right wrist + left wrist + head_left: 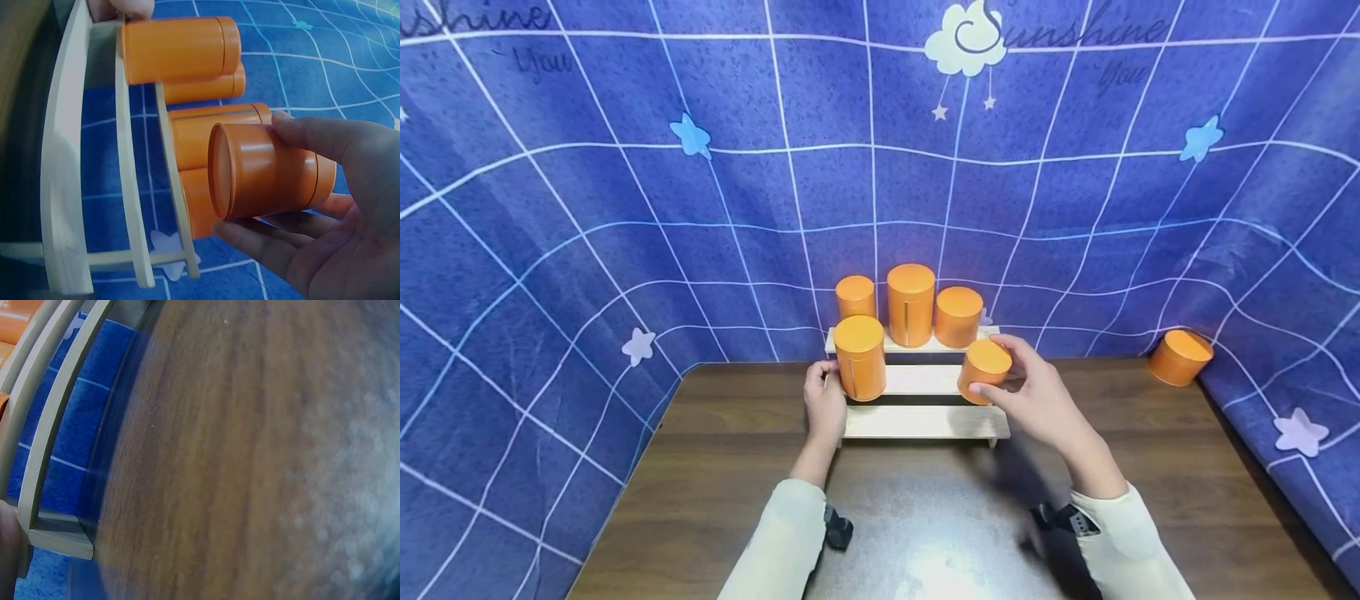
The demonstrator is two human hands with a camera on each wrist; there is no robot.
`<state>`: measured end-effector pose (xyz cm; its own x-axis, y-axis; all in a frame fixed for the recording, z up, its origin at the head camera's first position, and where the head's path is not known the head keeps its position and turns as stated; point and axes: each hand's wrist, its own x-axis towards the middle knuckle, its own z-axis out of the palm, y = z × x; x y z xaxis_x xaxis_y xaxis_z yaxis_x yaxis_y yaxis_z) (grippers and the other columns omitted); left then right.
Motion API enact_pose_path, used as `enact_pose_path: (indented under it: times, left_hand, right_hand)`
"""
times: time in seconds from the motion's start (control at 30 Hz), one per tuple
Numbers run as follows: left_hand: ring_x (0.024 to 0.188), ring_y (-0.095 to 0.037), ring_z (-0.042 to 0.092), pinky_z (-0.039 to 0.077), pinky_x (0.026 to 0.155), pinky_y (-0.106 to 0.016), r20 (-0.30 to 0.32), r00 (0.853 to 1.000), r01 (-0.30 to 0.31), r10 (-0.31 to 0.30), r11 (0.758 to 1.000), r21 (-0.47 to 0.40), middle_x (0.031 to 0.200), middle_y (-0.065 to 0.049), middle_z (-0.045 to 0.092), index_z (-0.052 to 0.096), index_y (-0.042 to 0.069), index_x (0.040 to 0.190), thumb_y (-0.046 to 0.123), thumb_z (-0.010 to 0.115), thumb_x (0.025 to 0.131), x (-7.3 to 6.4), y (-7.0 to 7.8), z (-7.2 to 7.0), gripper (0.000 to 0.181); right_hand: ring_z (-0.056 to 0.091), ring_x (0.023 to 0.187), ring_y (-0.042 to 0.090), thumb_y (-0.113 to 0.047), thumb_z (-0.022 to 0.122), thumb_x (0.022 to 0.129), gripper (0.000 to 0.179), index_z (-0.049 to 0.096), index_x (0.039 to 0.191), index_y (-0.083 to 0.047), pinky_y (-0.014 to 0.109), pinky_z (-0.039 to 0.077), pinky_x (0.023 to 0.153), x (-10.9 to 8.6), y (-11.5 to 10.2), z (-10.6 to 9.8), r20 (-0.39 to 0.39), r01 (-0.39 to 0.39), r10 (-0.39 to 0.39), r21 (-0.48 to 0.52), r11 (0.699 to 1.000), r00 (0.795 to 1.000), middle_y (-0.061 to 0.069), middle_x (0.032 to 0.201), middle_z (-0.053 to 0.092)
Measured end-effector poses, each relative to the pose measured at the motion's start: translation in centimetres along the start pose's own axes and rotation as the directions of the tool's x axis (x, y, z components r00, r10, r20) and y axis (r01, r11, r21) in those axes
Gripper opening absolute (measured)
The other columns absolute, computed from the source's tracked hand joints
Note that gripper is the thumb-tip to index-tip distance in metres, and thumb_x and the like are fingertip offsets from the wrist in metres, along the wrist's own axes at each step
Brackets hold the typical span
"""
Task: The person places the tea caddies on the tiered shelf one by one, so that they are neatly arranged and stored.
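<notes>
Hovering over the middle tier (922, 380) of a pale wooden three-tier rack (925, 422), at its right end: short, glossy orange cylindrical canister (987, 367), thumb and fingers of the right hand (1037, 392) clamped round its side. Left hand (825, 404) at the rack's left end; whether it grips, I cannot tell. Beside it, a tall orange cylindrical canister (861, 367). Three orange cylinders (912, 304) stand along the rack's top; another orange cylinder (1182, 358) far right on the brown wood-grain table (737, 467).

Blue gridded backdrop (835, 192), brown wooden tabletop (722, 417)

Glare whitens the near tabletop (917, 525), blurred in the left wrist view.
</notes>
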<state>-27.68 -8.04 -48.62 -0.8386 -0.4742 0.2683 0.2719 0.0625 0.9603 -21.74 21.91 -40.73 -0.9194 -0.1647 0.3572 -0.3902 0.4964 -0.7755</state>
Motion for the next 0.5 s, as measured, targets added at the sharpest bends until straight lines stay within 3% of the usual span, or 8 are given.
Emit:
enact_pose_path:
  times: [0.17,0.5]
  left_hand:
    - [0.110,-0.041,0.057,0.043,0.092,-0.026,0.009,1.000,-0.003,0.003,1.000,-0.013,0.113,-0.034,0.059,0.060,-0.017,0.101,-0.011,0.046,0.100,0.0,-0.1,0.0,0.015]
    - [0.110,-0.039,0.057,0.043,0.094,-0.027,0.003,1.000,-0.008,0.008,1.000,-0.011,0.112,-0.033,0.059,0.060,-0.017,0.100,-0.011,0.046,0.100,0.1,-0.2,0.0,0.015]
  right_hand:
    - [0.076,0.098,0.026,-0.011,0.087,0.086,0.071,0.051,0.146,-0.006,0.030,0.064,0.079,0.4,0.1,1.2,0.018,0.013,-0.014,0.066,0.998,1.000,0.019,0.129,0.072]
    - [0.075,0.106,0.033,-0.011,0.088,0.085,0.073,0.050,0.148,-0.007,0.039,0.065,0.085,1.2,-0.6,3.2,0.053,-0.005,-0.001,0.102,0.995,0.999,0.018,0.133,0.070]
